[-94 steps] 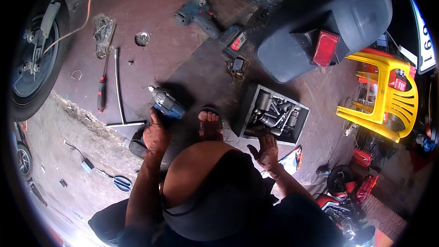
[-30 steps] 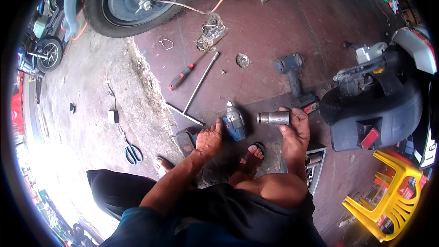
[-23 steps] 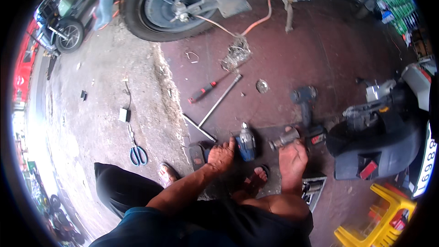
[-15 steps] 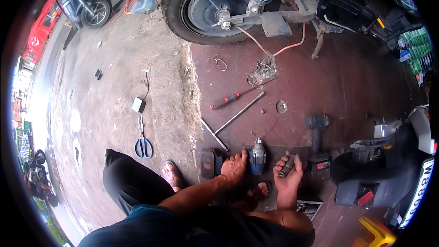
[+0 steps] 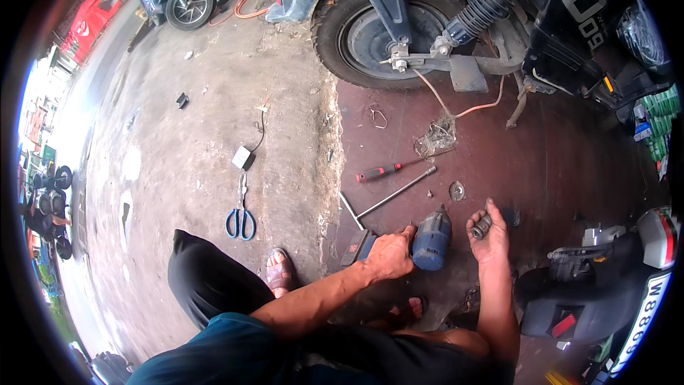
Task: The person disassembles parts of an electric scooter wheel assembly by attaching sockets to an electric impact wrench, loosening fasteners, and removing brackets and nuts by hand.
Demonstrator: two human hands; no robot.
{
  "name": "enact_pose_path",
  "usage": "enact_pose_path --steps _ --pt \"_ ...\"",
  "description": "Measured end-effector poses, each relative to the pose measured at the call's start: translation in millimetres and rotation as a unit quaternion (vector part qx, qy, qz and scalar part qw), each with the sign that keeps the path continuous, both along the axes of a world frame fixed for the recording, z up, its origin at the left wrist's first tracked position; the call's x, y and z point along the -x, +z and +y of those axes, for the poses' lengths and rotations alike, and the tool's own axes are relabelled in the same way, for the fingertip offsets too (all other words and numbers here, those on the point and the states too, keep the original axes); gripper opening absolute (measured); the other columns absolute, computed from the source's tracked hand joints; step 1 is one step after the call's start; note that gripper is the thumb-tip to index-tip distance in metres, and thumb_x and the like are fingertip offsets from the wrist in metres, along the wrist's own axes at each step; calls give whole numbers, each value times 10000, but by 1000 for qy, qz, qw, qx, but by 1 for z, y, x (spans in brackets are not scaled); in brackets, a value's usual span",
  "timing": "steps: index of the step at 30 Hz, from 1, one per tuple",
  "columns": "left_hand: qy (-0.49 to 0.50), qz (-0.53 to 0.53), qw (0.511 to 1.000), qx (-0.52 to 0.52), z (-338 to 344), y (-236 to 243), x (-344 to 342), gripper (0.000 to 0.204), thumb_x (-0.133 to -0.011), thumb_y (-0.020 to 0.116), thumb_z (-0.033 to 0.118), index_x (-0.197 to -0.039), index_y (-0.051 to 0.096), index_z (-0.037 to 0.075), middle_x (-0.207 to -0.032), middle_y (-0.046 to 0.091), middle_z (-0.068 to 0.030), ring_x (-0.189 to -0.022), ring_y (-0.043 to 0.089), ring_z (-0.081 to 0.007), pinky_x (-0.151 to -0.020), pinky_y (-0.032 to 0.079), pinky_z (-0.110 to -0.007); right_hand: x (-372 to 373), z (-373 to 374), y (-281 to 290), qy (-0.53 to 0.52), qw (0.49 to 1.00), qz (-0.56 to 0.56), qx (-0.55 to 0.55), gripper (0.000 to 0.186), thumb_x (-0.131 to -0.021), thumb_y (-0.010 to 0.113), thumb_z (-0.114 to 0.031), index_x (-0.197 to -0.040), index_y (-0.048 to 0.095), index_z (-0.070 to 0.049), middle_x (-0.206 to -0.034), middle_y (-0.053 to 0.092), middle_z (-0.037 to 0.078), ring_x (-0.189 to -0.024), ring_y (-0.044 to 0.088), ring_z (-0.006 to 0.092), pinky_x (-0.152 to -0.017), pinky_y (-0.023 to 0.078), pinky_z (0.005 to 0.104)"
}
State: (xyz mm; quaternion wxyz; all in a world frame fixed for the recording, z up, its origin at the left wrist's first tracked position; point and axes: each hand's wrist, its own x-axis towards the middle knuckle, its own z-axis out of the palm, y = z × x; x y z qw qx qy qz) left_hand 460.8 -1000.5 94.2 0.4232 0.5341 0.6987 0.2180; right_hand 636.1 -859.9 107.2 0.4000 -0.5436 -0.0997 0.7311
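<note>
My left hand [image 5: 392,255] is closed round the handle of a blue impact wrench [image 5: 432,241]. The wrench's nose points away from me, and its battery end shows left of my fist. To the right, my right hand [image 5: 493,242] has its fingers curled round a short, dark metal socket [image 5: 482,226], palm up. The socket and the wrench's nose are apart. Beyond the wrench lie a T-handle wrench [image 5: 396,191] and a red-and-black screwdriver [image 5: 379,172] on the dark red floor.
A scooter's rear wheel [image 5: 331,43] stands at the far side, an orange cable [image 5: 481,108] hanging below it. Blue-handled scissors [image 5: 241,222] and a small white box with a wire [image 5: 242,157] lie left on the concrete. Dark scooter parts [image 5: 570,306] sit at right.
My left hand has taken hold of the impact wrench, which now looks larger and raised. My right hand has moved slightly away from me with the socket. The whole view has shifted.
</note>
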Motion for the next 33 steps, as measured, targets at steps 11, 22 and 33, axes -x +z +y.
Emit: enact_pose_path --steps 11,22,33 --pt "230 -325 902 -167 -12 27 32 411 -757 657 178 -1116 561 2 -1026 641 -179 -941 643 -253 -821 482 -335 148 53 61 233 965 -58 -108 209 -826 680 -283 -814 528 -140 -692 541 -1 -614 573 158 -577 517 332" --pt "204 -116 921 -312 -27 6 43 452 -733 606 233 -1100 528 -19 -978 620 -223 -908 605 -395 -759 479 -429 174 8 41 316 943 14 -100 227 -884 582 -318 -802 529 -113 -701 531 19 -635 542 127 -594 500 257" --pt "186 -217 891 -353 -21 -4 40 508 -722 639 206 -1165 536 -20 -1156 588 -174 -1035 588 -272 -913 447 -355 179 33 35 307 936 8 -175 366 -923 471 -370 -668 508 -111 -586 524 42 -564 514 175 -791 489 375"
